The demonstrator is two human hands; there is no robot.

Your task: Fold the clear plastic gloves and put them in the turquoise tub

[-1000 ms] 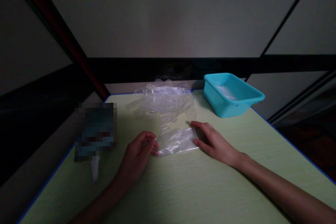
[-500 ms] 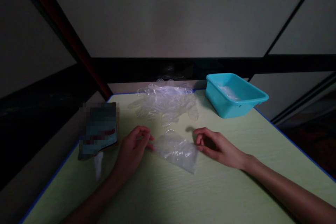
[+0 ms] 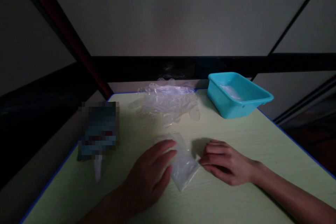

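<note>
A small clear plastic bag [image 3: 183, 168] lies on the table between my hands, its lower corner pointing toward me. My right hand [image 3: 225, 162] has thumb and fingers pinched together at the bag's right corner. Over the bag's left part reaches my left hand [image 3: 152, 171], fingers apart and slightly curled, covering that side. Whether its fingertips touch the plastic is hard to tell. Behind both hands is a loose pile of thin, clear disposable gloves [image 3: 168, 101].
A turquoise plastic basin [image 3: 231, 108] stands at the back right of the pale green table [image 3: 210, 203], with a clear packet [image 3: 231, 92] inside. At the left edge lies a blurred-out box-like item [image 3: 99, 129] with a white strip [image 3: 97, 168] in front. Cabinet panels rise behind.
My left hand has moved right and nearer, over the bag. My right hand came closer to me and its fingers closed at the bag's corner; the bag has turned and shifted slightly.
</note>
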